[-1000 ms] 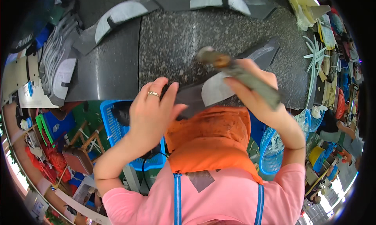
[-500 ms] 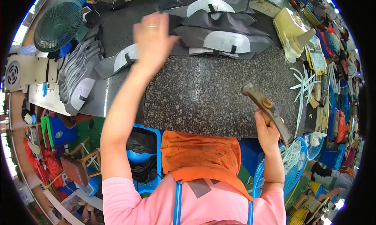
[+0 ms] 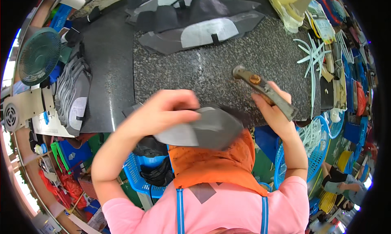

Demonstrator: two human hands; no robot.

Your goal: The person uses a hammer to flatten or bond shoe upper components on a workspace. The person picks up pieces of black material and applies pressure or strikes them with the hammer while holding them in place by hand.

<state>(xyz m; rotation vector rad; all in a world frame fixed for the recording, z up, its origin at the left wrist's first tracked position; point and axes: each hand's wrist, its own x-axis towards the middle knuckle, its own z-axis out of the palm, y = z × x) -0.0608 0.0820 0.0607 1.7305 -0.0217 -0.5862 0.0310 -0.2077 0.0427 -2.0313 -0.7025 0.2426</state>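
Observation:
My left hand (image 3: pixel 157 113), somewhat blurred, pinches a dark grey shoe upper piece (image 3: pixel 218 130) with a pale patch. That piece is over the near edge of the speckled stone slab (image 3: pixel 195 73), above my orange apron (image 3: pixel 211 164). On the right, my right hand (image 3: pixel 280 113) is wrapped round a hammer (image 3: pixel 264 89), whose worn metal head lies above the slab's right side. The handle is mostly hidden by my fingers. Along the far side of the slab lie several similar upper pieces (image 3: pixel 209 32) with pale patches and black tabs.
More upper pieces (image 3: pixel 73 97) are stacked at the left, near a green fan (image 3: pixel 39 56). Pale strips (image 3: pixel 313 60) lie along the slab's right edge, below a cream-coloured device (image 3: pixel 287 9). Blue baskets (image 3: pixel 281 168) stand beside me below the bench.
My left hand has come back from the far left of the bench toward me and now holds an upper piece. The hammer stays in my right hand. The whole view has shifted.

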